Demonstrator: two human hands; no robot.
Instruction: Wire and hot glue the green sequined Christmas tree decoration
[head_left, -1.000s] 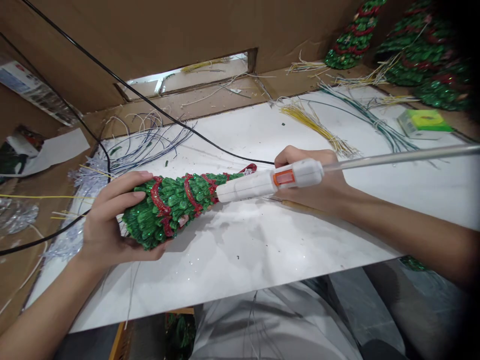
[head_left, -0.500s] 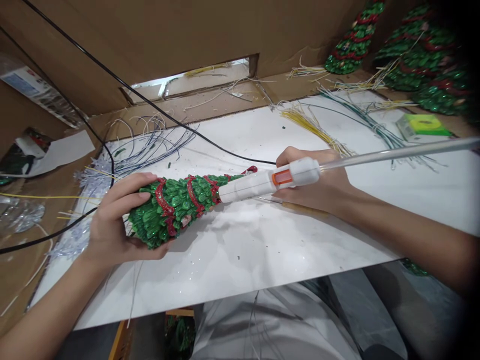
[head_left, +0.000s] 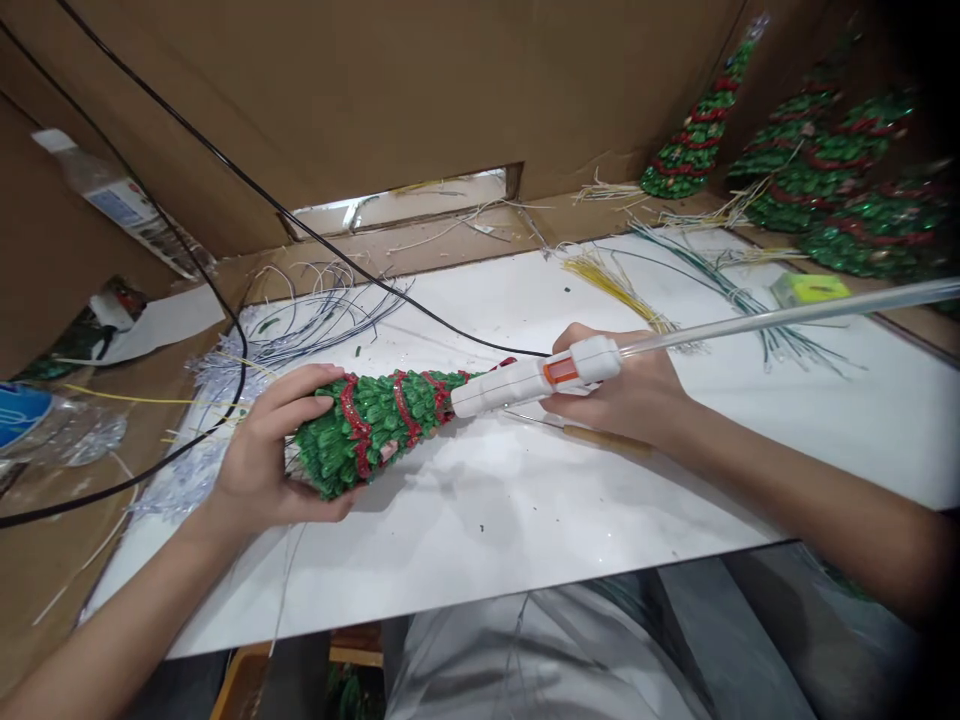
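My left hand [head_left: 262, 460] is wrapped round the wide base of a green Christmas tree figurine [head_left: 375, 425] with red garlands, which lies on its side with its tip to the right. My right hand [head_left: 622, 390] grips a white glue gun [head_left: 517, 385] with an orange window. A long clear glue stick [head_left: 787, 315] runs out of its back end to the right. The gun's front end covers part of the tree's upper portion; whether its nozzle touches the tree is hidden. Below the right hand an awl-like tool [head_left: 604, 438] with a wooden handle lies on the white board [head_left: 480, 560].
A black cable [head_left: 247, 185] hangs across the left side to the gun. Dark-blue and white wires [head_left: 330, 300], yellow wires [head_left: 611, 290] and green wires [head_left: 750, 290] lie on the board. Several finished trees [head_left: 690, 150] stand back right. Plastic bottles [head_left: 127, 205] lie left; cardboard walls enclose the back.
The camera view has shifted, so the scene sits lower and the left-side things farther right. Both hands keep their holds on the tree and glue gun.
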